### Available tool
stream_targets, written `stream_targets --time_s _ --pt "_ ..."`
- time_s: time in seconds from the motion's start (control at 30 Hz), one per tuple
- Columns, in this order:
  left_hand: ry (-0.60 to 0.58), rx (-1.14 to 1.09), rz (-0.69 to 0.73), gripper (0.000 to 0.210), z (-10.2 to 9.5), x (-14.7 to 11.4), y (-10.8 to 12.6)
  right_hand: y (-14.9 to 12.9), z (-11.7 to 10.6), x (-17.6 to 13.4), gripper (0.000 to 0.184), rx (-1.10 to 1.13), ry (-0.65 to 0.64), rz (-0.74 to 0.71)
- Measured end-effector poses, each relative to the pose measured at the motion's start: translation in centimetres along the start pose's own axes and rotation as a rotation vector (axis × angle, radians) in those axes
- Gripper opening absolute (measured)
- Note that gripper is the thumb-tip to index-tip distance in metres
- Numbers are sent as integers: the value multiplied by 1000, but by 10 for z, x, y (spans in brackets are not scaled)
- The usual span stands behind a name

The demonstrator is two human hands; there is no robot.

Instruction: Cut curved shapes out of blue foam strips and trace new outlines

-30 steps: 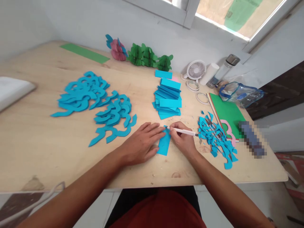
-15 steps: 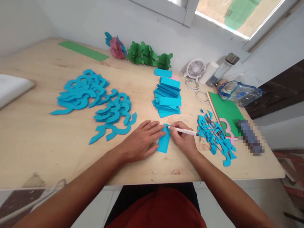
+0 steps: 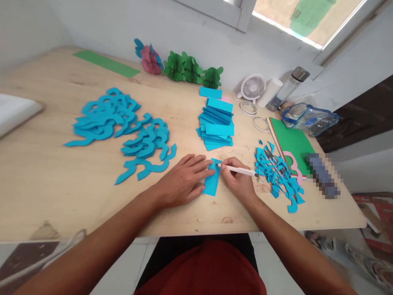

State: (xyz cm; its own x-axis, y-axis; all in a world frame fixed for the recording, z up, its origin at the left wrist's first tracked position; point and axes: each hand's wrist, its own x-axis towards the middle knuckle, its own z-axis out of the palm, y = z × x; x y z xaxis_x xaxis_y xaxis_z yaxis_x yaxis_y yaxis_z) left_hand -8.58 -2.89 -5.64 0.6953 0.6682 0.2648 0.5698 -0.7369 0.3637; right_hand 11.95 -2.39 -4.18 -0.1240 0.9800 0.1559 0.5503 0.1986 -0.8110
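A small blue paper rectangle [image 3: 211, 186] lies on the table in front of me. My left hand [image 3: 187, 178] rests flat with fingers stretched, the fingertips pressing on the paper's left side. In my right hand [image 3: 236, 176] is a white pen [image 3: 239, 169], its tip touching the upper part of the paper. Whatever is drawn there is too faint to make out. Beyond the paper sits a stack of folded blue paper strips [image 3: 217, 119]. To the left are two piles of wavy blue paper cutouts [image 3: 104, 116]; to the right lies a heap of blue scraps [image 3: 276, 172].
Against the wall stand green paper ornaments [image 3: 192, 69], a pink one [image 3: 150, 60], a small fan [image 3: 253, 87] and a bottle [image 3: 288, 88]. Tape rolls [image 3: 248, 108], a clear pouch [image 3: 310, 119] and green paper sheets [image 3: 294, 143] lie at the right. The table's front edge [image 3: 215, 234] is close.
The view has shifted slightly. Both hands keep nearly the same place, with the pen tip still at the paper's upper part. Something patterned now shows on the floor at the lower right.
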Motion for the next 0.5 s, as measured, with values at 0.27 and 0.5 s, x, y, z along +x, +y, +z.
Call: stream_targets --time_s 0.27,0.5 --pt "-7 0 15 43 1 0 -2 -3 -2 -3 14 -9 -13 8" --pt "7 -7 20 43 2 -1 -2 -3 -2 -7 15 -19 -10 3"
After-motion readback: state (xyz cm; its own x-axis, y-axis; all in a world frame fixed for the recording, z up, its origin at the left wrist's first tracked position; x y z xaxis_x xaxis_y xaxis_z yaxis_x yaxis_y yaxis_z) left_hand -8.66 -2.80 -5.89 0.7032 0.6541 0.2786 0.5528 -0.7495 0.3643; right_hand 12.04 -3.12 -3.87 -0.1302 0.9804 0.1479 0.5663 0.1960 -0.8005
